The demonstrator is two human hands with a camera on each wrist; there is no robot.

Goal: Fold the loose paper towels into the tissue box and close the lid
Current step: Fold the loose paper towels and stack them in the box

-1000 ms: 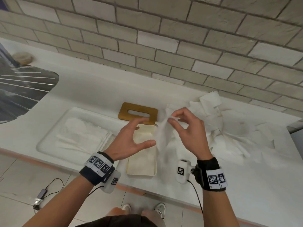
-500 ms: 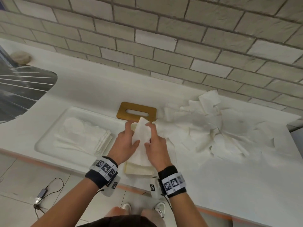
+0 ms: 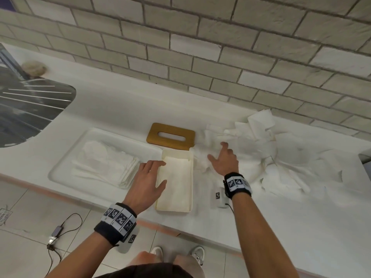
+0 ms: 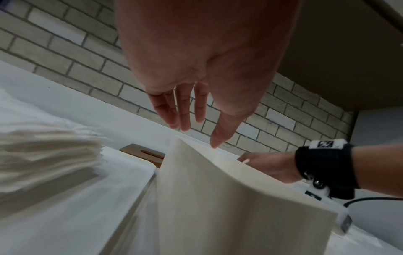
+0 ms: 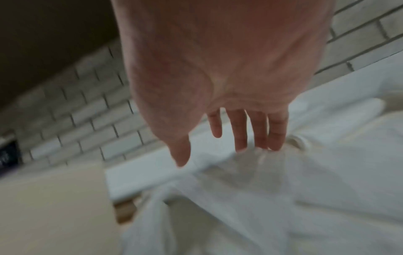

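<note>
The left hand (image 3: 147, 182) is hovering flat with its fingers straight and spread, holding nothing, and the tissue box (image 3: 191, 178) is lying just to its right, the thumb reaching over the box's left rim. In the left wrist view the thumb tip is hanging just above that rim; whether it is touching cannot be told. The box is sitting open on the white counter (image 3: 120, 109), a cream rectangular tray with rounded corners, and folded white sheets are lying flat inside it, nearly filling it. Its lid (image 3: 171, 136), a brown wooden plate with a long slot, is resting on the counter just beyond the left hand's fingertips, touching the box's far end. The right hand (image 3: 224, 159) is reaching out on the other side of the box, fingers extended and loosely spread, gripping nothing, with its fingertips (image 5: 276, 136) coming down on the loose paper towels (image 3: 281, 157). That crumpled white heap is spreading ahead of and to the right of the right hand. A stack of folded towels (image 3: 104, 165) is lying in a shallow recess to the left of the left hand.
</note>
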